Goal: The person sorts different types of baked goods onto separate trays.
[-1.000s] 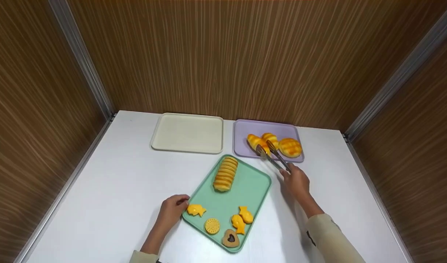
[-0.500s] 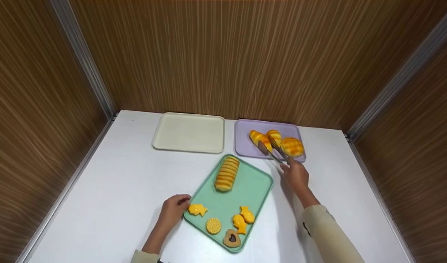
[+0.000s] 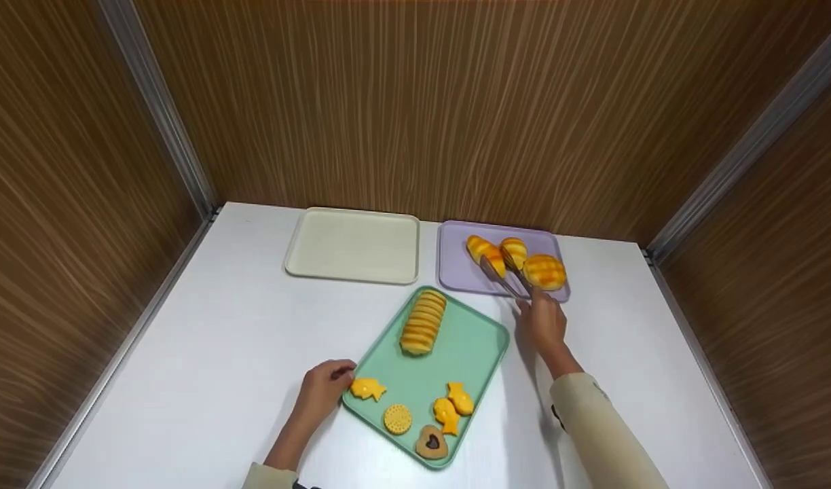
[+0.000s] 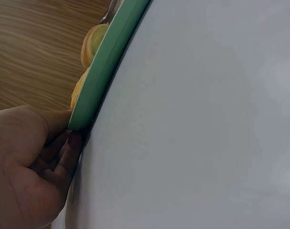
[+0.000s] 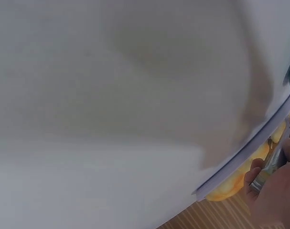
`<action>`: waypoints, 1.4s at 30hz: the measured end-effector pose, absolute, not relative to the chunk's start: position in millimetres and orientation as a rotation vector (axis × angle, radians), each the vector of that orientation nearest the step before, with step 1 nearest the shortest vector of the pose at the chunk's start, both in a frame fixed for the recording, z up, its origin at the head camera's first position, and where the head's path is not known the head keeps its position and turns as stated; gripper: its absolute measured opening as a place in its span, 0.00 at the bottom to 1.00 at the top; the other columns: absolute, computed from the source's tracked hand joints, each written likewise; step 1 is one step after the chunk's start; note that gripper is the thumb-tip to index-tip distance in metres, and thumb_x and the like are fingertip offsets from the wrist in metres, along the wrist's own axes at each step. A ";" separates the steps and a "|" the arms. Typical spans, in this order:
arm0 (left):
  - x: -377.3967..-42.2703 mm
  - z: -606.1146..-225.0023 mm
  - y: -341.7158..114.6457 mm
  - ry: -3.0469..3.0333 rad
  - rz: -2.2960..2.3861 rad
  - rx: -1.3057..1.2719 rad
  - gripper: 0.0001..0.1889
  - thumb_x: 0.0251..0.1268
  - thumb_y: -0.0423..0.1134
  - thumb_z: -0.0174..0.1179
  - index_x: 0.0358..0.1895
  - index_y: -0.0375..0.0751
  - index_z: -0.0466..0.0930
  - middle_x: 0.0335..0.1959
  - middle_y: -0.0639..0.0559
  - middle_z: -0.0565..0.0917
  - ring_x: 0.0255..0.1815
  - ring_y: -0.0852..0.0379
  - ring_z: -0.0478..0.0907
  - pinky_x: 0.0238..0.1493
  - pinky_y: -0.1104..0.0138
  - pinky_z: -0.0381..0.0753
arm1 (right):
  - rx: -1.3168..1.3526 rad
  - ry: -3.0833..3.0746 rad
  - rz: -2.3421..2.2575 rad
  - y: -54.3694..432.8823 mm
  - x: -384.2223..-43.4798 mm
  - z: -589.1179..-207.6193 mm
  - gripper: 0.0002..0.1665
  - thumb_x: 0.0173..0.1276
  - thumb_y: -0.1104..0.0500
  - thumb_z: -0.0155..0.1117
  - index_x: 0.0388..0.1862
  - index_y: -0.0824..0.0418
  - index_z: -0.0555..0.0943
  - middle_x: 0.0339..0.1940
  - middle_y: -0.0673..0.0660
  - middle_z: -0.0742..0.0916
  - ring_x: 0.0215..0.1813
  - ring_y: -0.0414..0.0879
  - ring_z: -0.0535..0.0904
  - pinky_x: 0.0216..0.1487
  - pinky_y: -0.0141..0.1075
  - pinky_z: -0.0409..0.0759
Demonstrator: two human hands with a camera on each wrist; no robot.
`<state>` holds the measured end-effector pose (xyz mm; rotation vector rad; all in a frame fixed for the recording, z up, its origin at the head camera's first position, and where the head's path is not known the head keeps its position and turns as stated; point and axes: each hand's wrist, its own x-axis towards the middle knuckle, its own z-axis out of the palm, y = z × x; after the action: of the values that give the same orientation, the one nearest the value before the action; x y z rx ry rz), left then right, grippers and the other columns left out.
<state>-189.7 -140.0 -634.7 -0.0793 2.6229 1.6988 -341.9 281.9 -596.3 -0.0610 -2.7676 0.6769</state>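
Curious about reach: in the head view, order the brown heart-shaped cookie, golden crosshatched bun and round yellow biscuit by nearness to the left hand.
From the left hand:
1. Round biscuit: lower right.
2. Heart-shaped cookie: farther lower right.
3. Crosshatched bun: far upper right.

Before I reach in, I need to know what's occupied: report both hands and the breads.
Left hand grips the green tray. Right hand holds tongs at the striped breads on the purple tray; whether pinched, unclear. Round bun close beside.
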 end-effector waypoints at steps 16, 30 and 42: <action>-190.4 -633.3 -139.8 2.624 1.687 -0.076 0.10 0.71 0.33 0.60 0.50 0.39 0.86 0.45 0.47 0.86 0.46 0.54 0.80 0.51 0.58 0.81 | -0.054 -2.737 0.767 273.5 -325.1 -592.5 0.34 0.71 0.50 0.67 0.64 0.73 0.74 0.53 0.72 0.84 0.55 0.68 0.81 0.57 0.59 0.76; -190.3 -635.1 -139.3 2.624 1.668 -0.104 0.10 0.70 0.33 0.61 0.51 0.40 0.86 0.45 0.48 0.86 0.46 0.54 0.80 0.51 0.58 0.80 | 0.004 -2.672 0.801 251.4 -266.0 -585.7 0.25 0.68 0.52 0.71 0.54 0.70 0.80 0.38 0.66 0.86 0.38 0.59 0.81 0.41 0.55 0.77; -190.4 -632.5 -139.3 2.618 1.685 -0.106 0.10 0.71 0.33 0.60 0.50 0.40 0.86 0.44 0.48 0.86 0.46 0.53 0.80 0.52 0.58 0.80 | 0.156 -2.739 0.896 213.3 -207.9 -586.0 0.27 0.68 0.49 0.70 0.57 0.66 0.80 0.28 0.52 0.80 0.28 0.42 0.70 0.31 0.37 0.69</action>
<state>-190.4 -139.3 -632.5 -0.1060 2.6182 1.6845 -207.9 213.3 -586.0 0.1561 -2.7393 0.8962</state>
